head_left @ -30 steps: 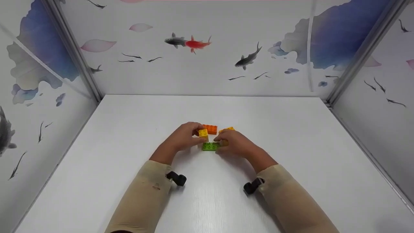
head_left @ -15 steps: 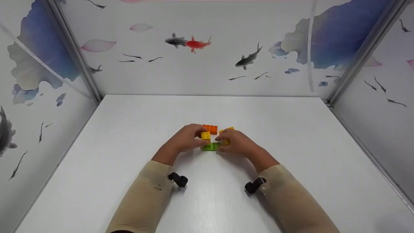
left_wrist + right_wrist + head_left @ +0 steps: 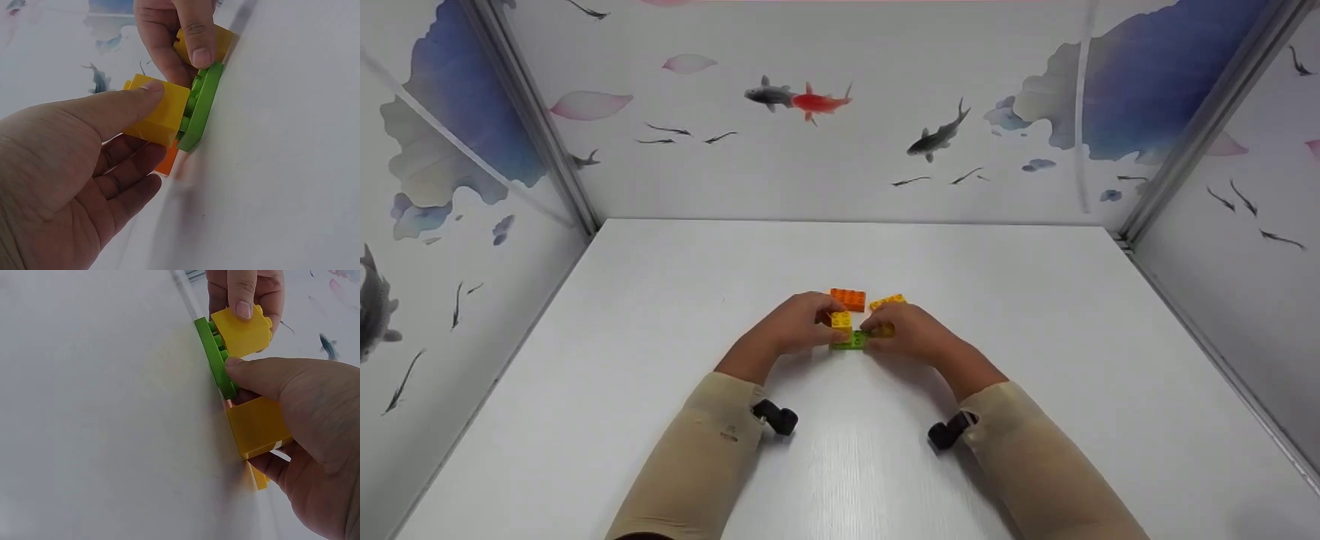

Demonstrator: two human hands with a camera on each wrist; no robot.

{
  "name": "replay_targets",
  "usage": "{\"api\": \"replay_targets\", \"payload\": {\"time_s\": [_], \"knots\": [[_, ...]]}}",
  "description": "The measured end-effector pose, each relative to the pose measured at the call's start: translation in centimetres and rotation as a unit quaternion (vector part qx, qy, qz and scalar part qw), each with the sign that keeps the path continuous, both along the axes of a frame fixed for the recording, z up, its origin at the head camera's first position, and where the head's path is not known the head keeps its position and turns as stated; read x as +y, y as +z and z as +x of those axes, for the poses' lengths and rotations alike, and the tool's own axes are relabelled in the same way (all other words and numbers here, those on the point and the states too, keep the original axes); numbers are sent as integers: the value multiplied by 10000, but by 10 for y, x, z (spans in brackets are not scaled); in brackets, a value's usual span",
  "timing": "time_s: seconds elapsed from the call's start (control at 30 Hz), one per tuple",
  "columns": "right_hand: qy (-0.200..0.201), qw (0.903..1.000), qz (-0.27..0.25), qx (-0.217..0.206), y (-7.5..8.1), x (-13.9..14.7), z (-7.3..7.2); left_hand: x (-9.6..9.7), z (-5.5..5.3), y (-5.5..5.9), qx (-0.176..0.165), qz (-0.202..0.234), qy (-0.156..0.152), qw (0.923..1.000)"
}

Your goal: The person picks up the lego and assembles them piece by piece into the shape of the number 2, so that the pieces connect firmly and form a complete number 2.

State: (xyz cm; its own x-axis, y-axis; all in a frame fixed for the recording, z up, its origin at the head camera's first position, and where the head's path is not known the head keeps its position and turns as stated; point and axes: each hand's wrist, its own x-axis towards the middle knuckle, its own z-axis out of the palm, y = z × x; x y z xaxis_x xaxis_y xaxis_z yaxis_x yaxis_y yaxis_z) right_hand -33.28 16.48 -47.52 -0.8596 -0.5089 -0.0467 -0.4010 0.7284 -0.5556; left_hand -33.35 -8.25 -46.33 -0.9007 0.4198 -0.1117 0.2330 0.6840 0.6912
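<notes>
Flat green plate (image 3: pixel 851 341) on table; small yellow brick (image 3: pixel 841 320) seated on its studs

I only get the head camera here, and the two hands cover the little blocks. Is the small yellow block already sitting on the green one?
Observer: Yes. In the left wrist view the yellow block sits on the studs of the green plate, held by the left hand.
Visitor: What is the other hand doing?
Observer: In the right wrist view the right hand presses its thumb on the green plate's edge and holds a second yellow block beside it.
Visitor: Is the green one thick?
Observer: No, it is a thin flat plate lying on the white table.
</notes>
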Motion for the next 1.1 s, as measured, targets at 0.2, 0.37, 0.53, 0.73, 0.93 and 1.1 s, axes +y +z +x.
{"api": "replay_targets", "payload": {"time_s": [0.2, 0.37, 0.53, 0.73, 0.93, 1.1], "knots": [[31, 9999, -68, 67, 0, 1, 1, 1, 0, -1, 29, 20, -39, 10000], [55, 9999, -62, 95, -1, 1, 0, -1, 0, -2, 166, 95, -62, 9998], [50, 10000, -22, 82, -1, 1, -2, -1, -2, -3, 118, 122, -36, 9998], [-37, 10000, 12, 27, -2, 1, -3, 1, -2, -3, -36, 130, 45, 9999], [21, 10000, -47, 53, -2, 2, -2, 1, -3, -4, -52, 94, 43, 9999], [-36, 9999, -95, 42, 0, 4, -1, 1, -4, -5, -51, 130, 47, 9999]]}}
